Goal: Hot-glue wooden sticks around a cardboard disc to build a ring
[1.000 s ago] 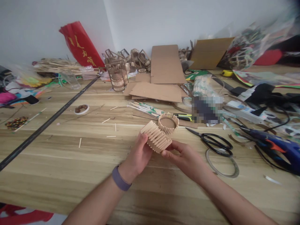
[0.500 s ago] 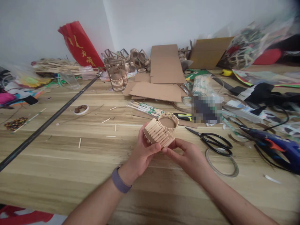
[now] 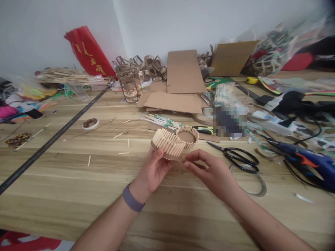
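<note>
My left hand (image 3: 154, 170) is closed round a small round basket of short wooden sticks (image 3: 167, 142), tilted above the table. A brown cardboard strip (image 3: 180, 159) runs along the basket's lower edge and stretches right. My right hand (image 3: 206, 170) pinches that strip between thumb and fingers, a little apart from the basket. Just behind stands a second round stick basket (image 3: 187, 136) with a brown base, partly hidden by the held one. Black-handled scissors (image 3: 239, 157) lie right of my right hand, over a roll of strip (image 3: 259, 186).
A blue glue gun (image 3: 306, 158) lies at the right. Flat cardboard pieces (image 3: 172, 102) and a packet of sticks (image 3: 162, 120) lie behind the baskets. Finished stick models (image 3: 131, 87) stand at the back. Loose sticks (image 3: 89, 160) and a white tape ring (image 3: 90, 123) lie left. A dark bar (image 3: 60, 130) crosses the table.
The held basket has turned and shifted left with my left hand, so its cardboard band faces me. My right hand has drawn away from it, with the strip stretched between.
</note>
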`<state>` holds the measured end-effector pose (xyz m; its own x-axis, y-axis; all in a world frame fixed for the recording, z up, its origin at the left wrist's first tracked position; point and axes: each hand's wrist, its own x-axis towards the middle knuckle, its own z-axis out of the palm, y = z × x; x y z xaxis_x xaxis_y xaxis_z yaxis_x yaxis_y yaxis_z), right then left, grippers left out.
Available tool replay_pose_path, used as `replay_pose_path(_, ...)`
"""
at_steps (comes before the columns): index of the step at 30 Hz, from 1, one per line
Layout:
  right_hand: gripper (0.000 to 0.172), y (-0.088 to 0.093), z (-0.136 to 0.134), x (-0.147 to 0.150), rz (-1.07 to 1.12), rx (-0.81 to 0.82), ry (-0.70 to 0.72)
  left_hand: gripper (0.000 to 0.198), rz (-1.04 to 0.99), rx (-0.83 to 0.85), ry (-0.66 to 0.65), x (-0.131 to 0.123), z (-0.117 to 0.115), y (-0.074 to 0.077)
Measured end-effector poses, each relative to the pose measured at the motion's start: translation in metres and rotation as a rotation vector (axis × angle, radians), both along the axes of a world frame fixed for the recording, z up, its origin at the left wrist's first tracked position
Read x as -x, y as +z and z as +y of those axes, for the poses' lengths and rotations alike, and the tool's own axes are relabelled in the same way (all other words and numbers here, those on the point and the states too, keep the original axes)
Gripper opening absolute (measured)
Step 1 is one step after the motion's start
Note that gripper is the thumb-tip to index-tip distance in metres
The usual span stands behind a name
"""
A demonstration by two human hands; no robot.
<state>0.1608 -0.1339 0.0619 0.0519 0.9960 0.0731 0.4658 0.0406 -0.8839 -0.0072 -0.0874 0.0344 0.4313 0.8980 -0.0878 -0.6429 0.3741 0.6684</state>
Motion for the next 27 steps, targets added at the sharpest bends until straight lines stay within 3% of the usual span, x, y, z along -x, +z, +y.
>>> replay_pose_path(7,0.019,-0.001,-0.001,-0.002,-0.034,0.004,0.037,0.058,-0.016,0.009,-0.043,0.0,-0.001,0.001)
replay_pose_path(12,0.016,0.002,-0.001,-0.002,-0.098,-0.073,0.023,0.053,-0.061,0.01,-0.137,0.001,-0.001,0.0)
replay_pose_path(19,0.014,-0.003,-0.002,-0.003,-0.121,-0.151,0.057,0.053,-0.086,0.015,-0.157,0.002,-0.003,-0.004)
replay_pose_path(24,0.013,-0.009,0.0,-0.005,-0.052,-0.261,0.099,0.051,-0.063,-0.106,-0.19,0.0,-0.004,0.002)
replay_pose_path(27,0.015,-0.011,0.001,-0.004,-0.003,-0.243,0.152,0.055,-0.045,-0.172,-0.199,-0.001,-0.005,0.003)
